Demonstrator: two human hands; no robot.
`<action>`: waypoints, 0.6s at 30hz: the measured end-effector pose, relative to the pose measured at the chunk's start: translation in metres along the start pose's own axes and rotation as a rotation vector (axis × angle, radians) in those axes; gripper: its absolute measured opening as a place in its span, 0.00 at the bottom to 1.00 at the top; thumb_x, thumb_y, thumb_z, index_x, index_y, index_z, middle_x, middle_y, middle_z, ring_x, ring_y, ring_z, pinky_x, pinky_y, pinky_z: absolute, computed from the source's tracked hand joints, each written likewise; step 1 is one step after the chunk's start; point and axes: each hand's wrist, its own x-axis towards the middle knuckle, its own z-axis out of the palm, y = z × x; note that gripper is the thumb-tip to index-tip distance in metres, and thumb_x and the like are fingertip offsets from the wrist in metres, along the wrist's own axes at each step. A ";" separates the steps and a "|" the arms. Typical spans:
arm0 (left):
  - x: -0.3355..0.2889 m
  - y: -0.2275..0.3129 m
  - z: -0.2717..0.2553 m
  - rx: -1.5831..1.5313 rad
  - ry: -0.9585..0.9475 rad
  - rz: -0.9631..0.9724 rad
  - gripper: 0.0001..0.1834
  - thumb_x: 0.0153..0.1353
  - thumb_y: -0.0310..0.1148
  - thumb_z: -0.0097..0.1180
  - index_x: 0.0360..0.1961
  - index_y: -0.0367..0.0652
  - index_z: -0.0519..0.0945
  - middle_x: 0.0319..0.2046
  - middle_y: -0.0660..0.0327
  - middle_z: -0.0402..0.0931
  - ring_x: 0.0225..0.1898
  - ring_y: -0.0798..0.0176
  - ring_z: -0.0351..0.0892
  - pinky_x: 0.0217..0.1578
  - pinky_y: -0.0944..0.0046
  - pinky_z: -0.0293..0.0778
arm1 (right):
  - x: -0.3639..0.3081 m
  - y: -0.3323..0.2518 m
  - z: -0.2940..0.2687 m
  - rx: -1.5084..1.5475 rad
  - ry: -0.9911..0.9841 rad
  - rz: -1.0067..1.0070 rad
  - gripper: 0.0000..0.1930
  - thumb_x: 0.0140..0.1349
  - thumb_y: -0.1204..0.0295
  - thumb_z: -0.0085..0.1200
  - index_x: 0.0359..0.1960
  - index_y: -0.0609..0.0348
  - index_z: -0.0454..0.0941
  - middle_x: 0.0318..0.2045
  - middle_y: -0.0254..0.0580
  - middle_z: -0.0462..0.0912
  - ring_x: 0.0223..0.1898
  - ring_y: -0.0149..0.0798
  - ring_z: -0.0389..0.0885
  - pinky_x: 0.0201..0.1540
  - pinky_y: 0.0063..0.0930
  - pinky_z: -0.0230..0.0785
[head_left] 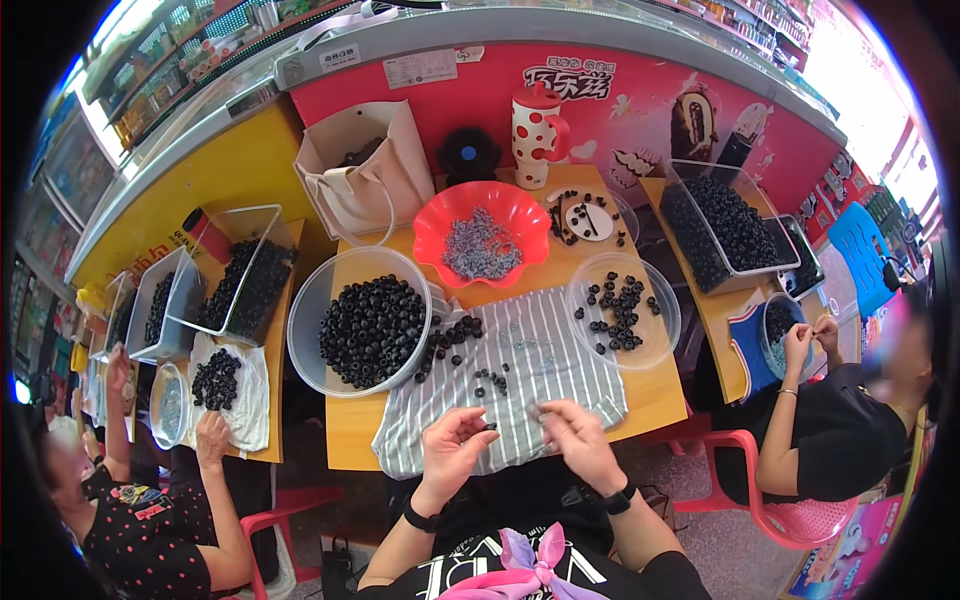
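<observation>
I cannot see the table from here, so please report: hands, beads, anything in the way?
Left hand pinches a small black bead. Right hand beside it, grip unclear. Both over striped cloth. Nothing between them.

A: Item, wearer's torso: what is worn?

B: 1 black short-sleeved top (610, 580), white block print across the chest, partly cut off by the lower edge. 1 bow (535, 562) of pink and lilac fabric at the chest, its tails spreading left and right.

A: Wrists?

B: Left hand (455, 447): bare, no rings visible; 1 plain black band (420, 517) at the wrist. Right hand (580, 443): bare; 1 black watch (621, 497) with a dark rectangular face on a black strap.

A: Forearms?

B: 2, uncovered from the sleeve hems down.
</observation>
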 end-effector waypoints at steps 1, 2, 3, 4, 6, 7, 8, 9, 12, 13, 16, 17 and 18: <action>0.000 0.001 0.001 -0.031 0.014 -0.018 0.17 0.52 0.15 0.64 0.45 0.35 0.80 0.33 0.63 0.76 0.33 0.75 0.77 0.36 0.74 0.75 | 0.000 0.011 0.000 0.008 -0.136 -0.055 0.09 0.65 0.76 0.53 0.44 0.65 0.78 0.30 0.29 0.80 0.29 0.23 0.73 0.31 0.20 0.66; -0.001 0.002 0.002 -0.062 0.028 -0.035 0.18 0.52 0.15 0.63 0.45 0.35 0.79 0.34 0.64 0.76 0.33 0.75 0.76 0.37 0.74 0.75 | -0.002 0.016 0.000 0.008 -0.132 -0.055 0.09 0.65 0.76 0.53 0.44 0.65 0.78 0.30 0.29 0.80 0.29 0.23 0.73 0.31 0.20 0.66; -0.001 0.003 0.002 -0.060 0.028 -0.037 0.18 0.52 0.15 0.63 0.45 0.35 0.79 0.34 0.64 0.76 0.33 0.75 0.76 0.37 0.74 0.75 | -0.004 0.015 0.005 -0.055 -0.129 -0.131 0.10 0.64 0.77 0.53 0.45 0.66 0.78 0.30 0.30 0.80 0.29 0.23 0.73 0.31 0.19 0.66; -0.001 0.005 0.003 -0.057 0.035 -0.011 0.18 0.52 0.15 0.63 0.46 0.35 0.79 0.34 0.65 0.76 0.34 0.75 0.76 0.37 0.74 0.74 | -0.006 0.015 0.010 -0.119 -0.126 -0.207 0.10 0.64 0.77 0.54 0.46 0.66 0.78 0.30 0.31 0.80 0.29 0.23 0.73 0.31 0.19 0.66; 0.000 0.006 0.003 -0.055 0.041 0.013 0.18 0.53 0.15 0.64 0.46 0.35 0.79 0.34 0.65 0.76 0.34 0.75 0.76 0.38 0.74 0.74 | -0.008 0.022 0.015 -0.141 -0.090 -0.219 0.10 0.63 0.78 0.54 0.44 0.66 0.80 0.28 0.34 0.81 0.27 0.24 0.74 0.30 0.20 0.66; 0.000 0.005 0.002 -0.060 0.047 0.015 0.18 0.53 0.15 0.64 0.46 0.35 0.79 0.34 0.65 0.76 0.34 0.75 0.76 0.38 0.74 0.74 | -0.009 0.022 0.019 -0.163 -0.079 -0.251 0.09 0.62 0.78 0.54 0.42 0.66 0.80 0.26 0.36 0.81 0.26 0.25 0.75 0.29 0.21 0.67; -0.001 0.005 0.002 -0.067 0.054 0.017 0.18 0.53 0.16 0.64 0.46 0.35 0.79 0.34 0.65 0.76 0.34 0.75 0.76 0.38 0.75 0.74 | -0.010 0.022 0.022 -0.186 -0.068 -0.284 0.08 0.61 0.79 0.55 0.41 0.66 0.81 0.24 0.38 0.81 0.24 0.27 0.76 0.28 0.22 0.67; 0.000 0.005 0.002 -0.069 0.055 0.017 0.18 0.53 0.16 0.64 0.46 0.35 0.79 0.34 0.65 0.76 0.34 0.75 0.76 0.38 0.75 0.74 | -0.010 0.022 0.024 -0.228 -0.059 -0.300 0.07 0.61 0.79 0.55 0.39 0.65 0.81 0.22 0.41 0.80 0.22 0.29 0.76 0.26 0.24 0.67; 0.000 0.003 0.001 -0.052 0.065 0.038 0.17 0.53 0.16 0.64 0.45 0.35 0.79 0.34 0.65 0.76 0.34 0.75 0.76 0.37 0.75 0.74 | -0.009 0.026 0.027 -0.254 -0.087 -0.270 0.06 0.61 0.78 0.55 0.38 0.65 0.81 0.22 0.41 0.80 0.22 0.30 0.77 0.26 0.24 0.67; 0.000 0.002 0.001 -0.042 0.068 0.047 0.17 0.53 0.16 0.64 0.45 0.35 0.79 0.34 0.65 0.76 0.33 0.75 0.75 0.36 0.75 0.74 | -0.009 0.026 0.028 -0.257 -0.090 -0.271 0.06 0.61 0.78 0.55 0.38 0.65 0.81 0.22 0.41 0.80 0.22 0.30 0.77 0.26 0.24 0.67; 0.001 0.001 0.000 0.035 0.048 0.092 0.17 0.53 0.17 0.65 0.45 0.34 0.79 0.32 0.64 0.76 0.32 0.75 0.75 0.33 0.75 0.73 | -0.008 0.028 0.029 -0.277 -0.079 -0.264 0.06 0.61 0.78 0.55 0.38 0.65 0.81 0.22 0.41 0.80 0.22 0.29 0.77 0.26 0.24 0.67; 0.001 0.000 0.000 0.106 0.023 0.124 0.17 0.53 0.18 0.65 0.45 0.34 0.79 0.32 0.64 0.76 0.31 0.76 0.75 0.32 0.75 0.73 | -0.007 0.028 0.030 -0.270 -0.062 -0.262 0.06 0.61 0.77 0.55 0.38 0.65 0.81 0.23 0.42 0.80 0.22 0.31 0.77 0.26 0.25 0.66; 0.001 0.000 0.000 0.103 0.025 0.129 0.17 0.53 0.18 0.65 0.45 0.34 0.79 0.32 0.64 0.76 0.31 0.76 0.75 0.32 0.75 0.73 | -0.007 0.027 0.032 -0.262 -0.045 -0.261 0.06 0.61 0.77 0.55 0.38 0.65 0.81 0.23 0.44 0.80 0.21 0.33 0.77 0.25 0.25 0.66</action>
